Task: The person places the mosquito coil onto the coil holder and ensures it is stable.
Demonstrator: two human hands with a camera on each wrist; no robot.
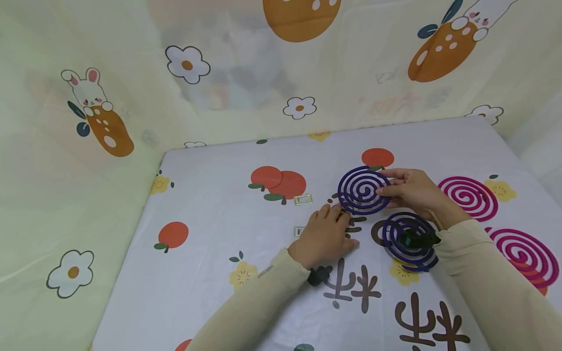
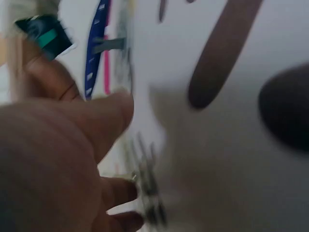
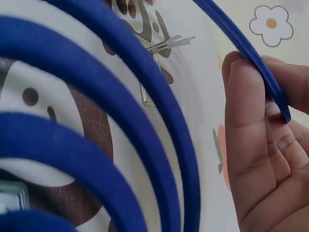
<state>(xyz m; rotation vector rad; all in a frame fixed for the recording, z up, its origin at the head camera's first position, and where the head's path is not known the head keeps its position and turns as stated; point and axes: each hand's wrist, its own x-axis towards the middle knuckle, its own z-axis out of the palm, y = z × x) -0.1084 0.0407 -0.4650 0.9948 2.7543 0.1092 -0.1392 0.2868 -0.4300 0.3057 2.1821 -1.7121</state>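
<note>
My right hand (image 1: 414, 192) pinches the outer edge of a dark blue mosquito coil (image 1: 366, 191) between thumb and fingers. Seen in the right wrist view, the coil's rings (image 3: 145, 87) pass over a small metal coil stand (image 3: 148, 96) with thin prongs sticking up. Palm down, my left hand (image 1: 322, 236) is low over the cloth, its fingertips right at the held coil's lower left edge. A second blue coil (image 1: 385, 236) lies below my right wrist, whose camera partly hides it. The left wrist view shows that coil edge-on, with a grey support (image 2: 108, 45) beside it.
Two pink mosquito coils (image 1: 466, 196) lie on the right side of the table. Two small metal stands (image 1: 303, 199) sit left of my left hand. A printed cloth (image 1: 197, 273) covers the table, and patterned sheets (image 1: 241, 107) hang at the back and left.
</note>
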